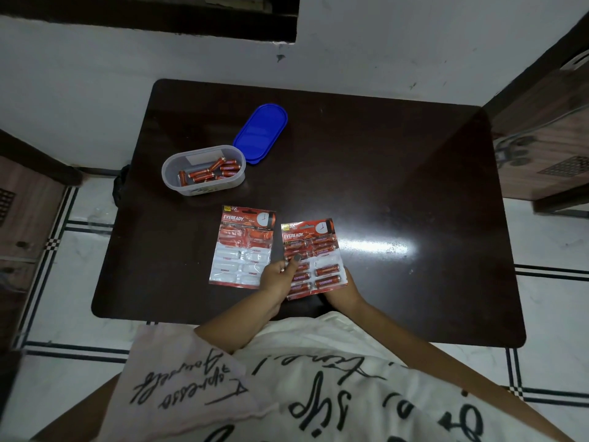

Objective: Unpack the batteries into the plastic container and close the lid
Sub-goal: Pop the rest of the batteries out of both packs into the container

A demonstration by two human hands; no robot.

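A red battery blister pack (322,250) with most cells still filled is held above the near part of the dark table (398,193). My left hand (280,275) grips its left edge, thumb pressed on the front. My right hand (338,290) supports its lower right corner from underneath. A second blister pack (242,247), mostly emptied, lies flat just to the left. The clear oval plastic container (178,167) stands open at the far left with several red batteries (210,173) inside. Its blue lid (259,132) lies beside it, to the right and behind.
White tiled floor with black lines surrounds the table. Wooden furniture (548,129) stands at the right and another wooden piece (22,212) at the left. A white wall runs behind the table's far edge.
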